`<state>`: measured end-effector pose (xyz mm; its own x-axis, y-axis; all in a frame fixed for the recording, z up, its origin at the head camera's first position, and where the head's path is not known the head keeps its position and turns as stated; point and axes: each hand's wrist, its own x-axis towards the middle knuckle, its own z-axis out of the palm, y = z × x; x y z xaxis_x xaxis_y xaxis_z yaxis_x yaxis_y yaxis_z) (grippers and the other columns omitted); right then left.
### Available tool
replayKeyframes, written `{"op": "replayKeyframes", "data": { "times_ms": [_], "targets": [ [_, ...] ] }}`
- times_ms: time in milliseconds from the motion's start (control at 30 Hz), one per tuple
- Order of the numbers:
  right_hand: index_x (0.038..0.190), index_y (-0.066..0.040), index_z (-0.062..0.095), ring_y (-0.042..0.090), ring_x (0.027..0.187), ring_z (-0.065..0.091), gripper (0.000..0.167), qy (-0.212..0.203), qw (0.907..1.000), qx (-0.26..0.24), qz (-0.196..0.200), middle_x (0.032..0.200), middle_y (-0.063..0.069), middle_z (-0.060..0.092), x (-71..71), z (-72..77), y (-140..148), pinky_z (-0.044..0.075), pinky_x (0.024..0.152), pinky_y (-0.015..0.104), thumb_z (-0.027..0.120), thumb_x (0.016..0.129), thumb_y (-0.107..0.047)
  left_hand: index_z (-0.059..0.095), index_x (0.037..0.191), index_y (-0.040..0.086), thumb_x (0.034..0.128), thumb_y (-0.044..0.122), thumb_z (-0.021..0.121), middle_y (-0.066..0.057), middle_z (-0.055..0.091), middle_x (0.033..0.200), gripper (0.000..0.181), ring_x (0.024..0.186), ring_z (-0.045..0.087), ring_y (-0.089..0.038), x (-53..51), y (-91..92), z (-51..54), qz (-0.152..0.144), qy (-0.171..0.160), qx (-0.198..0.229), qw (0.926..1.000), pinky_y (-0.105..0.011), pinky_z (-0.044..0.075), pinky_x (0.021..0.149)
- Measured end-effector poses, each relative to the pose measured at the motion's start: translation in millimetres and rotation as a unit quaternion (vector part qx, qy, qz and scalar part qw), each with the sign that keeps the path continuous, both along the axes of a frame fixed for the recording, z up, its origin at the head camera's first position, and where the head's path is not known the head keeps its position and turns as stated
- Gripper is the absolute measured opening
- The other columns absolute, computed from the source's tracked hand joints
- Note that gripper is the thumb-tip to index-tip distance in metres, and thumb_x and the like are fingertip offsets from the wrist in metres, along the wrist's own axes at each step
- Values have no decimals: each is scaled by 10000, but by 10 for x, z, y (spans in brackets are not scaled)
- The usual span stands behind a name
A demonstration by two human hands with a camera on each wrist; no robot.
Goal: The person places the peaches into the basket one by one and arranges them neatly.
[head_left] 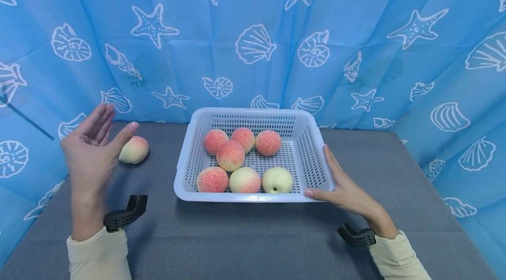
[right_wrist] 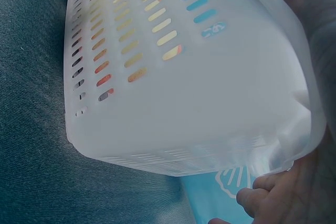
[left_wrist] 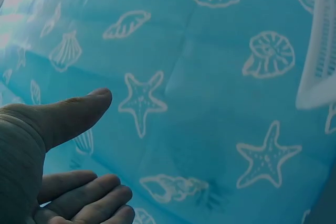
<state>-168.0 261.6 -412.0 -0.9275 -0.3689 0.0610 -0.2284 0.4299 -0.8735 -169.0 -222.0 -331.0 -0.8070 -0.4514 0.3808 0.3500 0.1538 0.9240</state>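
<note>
My left hand is raised at the left, thumb spread from the fingers, with nothing in it. Behind it, partly covered by the thumb, a pale peach with a red blush lies on the table. In the left wrist view the same hand shows its thumb and loosely bent fingers. My right hand holds the front right corner of a white plastic basket, thumb over the rim and fingers along the outer right side. Several red-blushed peaches and a pale yellowish peach lie inside.
A dark grey cloth covers the table beneath the basket. Blue curtain with white shells and starfish hangs behind and along both sides. Black wrist mounts sit on both forearms.
</note>
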Motion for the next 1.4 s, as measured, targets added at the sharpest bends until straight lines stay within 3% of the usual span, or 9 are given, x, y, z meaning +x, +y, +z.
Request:
{"op": "replayKeyframes", "data": {
  "times_ms": [100,167,233,333,567,800,967,1133,1400],
  "targets": [
    [1617,-292,-131,516,1217,537,1251,-4,10000,-15,14,1645,272,-34,-6,-5,-1,576,830,346,841,843,-144,549,1458,107,803,41,855,-140,552,1462,727,1359,520,-223,-15,-61,-32,147,-80,-50,9998,-238,380,1095],
    [1617,-290,-131,512,1220,537,1251,9,10000,12,1,1647,270,-39,-9,-6,-2,575,836,348,841,843,-148,525,1477,113,819,86,852,-130,540,1475,735,1364,514,-215,-39,-99,-76,340,-243,-390,9984,-246,385,1096],
    [1617,-296,-130,513,1223,534,1251,6,10000,16,-4,1647,270,-36,-11,-4,-6,577,840,355,841,843,-149,499,1496,116,836,138,845,-119,523,1492,745,1373,502,-209,-76,-141,-143,548,-443,-753,9947,-266,385,1102],
    [1615,-317,-125,517,1224,532,1249,-6,10000,16,-10,1648,269,-28,-8,2,-13,580,839,360,843,843,-155,464,1517,113,848,199,837,-107,491,1518,771,1394,471,-196,-143,-217,-276,725,-731,-944,9902,-294,367,1123],
    [1615,-328,-122,525,1229,526,1248,-62,10000,1,-20,1642,277,-3,-8,9,-22,585,831,369,843,842,-155,413,1547,127,845,271,841,-82,441,1555,835,1427,422,-183,-296,-397,-623,891,-1254,-755,9852,-318,348,1142],
    [1618,-311,-125,528,1230,526,1251,-65,10000,-1,-36,1643,276,-6,-9,10,-21,585,833,372,843,841,-156,370,1563,82,829,259,855,-110,398,1583,897,1451,388,-201,-407,-505,-956,1130,-1390,-503,9825,-304,321,1154],
    [1614,-324,-126,529,1227,527,1245,-66,10000,-43,7,1644,276,-17,-3,9,-14,583,833,363,838,847,-144,341,1580,92,823,290,860,-101,372,1600,938,1466,360,-179,-473,-543,-1168,1208,-1690,-176,9780,-277,294,1161],
    [1619,-310,-121,534,1224,527,1245,-55,9999,-119,44,1644,277,-8,-7,3,-11,585,827,362,838,845,-135,301,1596,98,826,322,854,-95,330,1622,974,1485,319,-187,-500,-549,-1315,1159,-1914,-56,9746,-281,274,1172],
    [1618,-322,-116,528,1223,532,1243,-17,10000,-93,28,1645,276,0,-10,-7,-6,583,829,359,838,844,-135,297,1592,74,815,303,863,-125,314,1626,989,1490,310,-202,-518,-556,-1421,1040,-1984,12,9746,-270,278,1168]
  ]
}}
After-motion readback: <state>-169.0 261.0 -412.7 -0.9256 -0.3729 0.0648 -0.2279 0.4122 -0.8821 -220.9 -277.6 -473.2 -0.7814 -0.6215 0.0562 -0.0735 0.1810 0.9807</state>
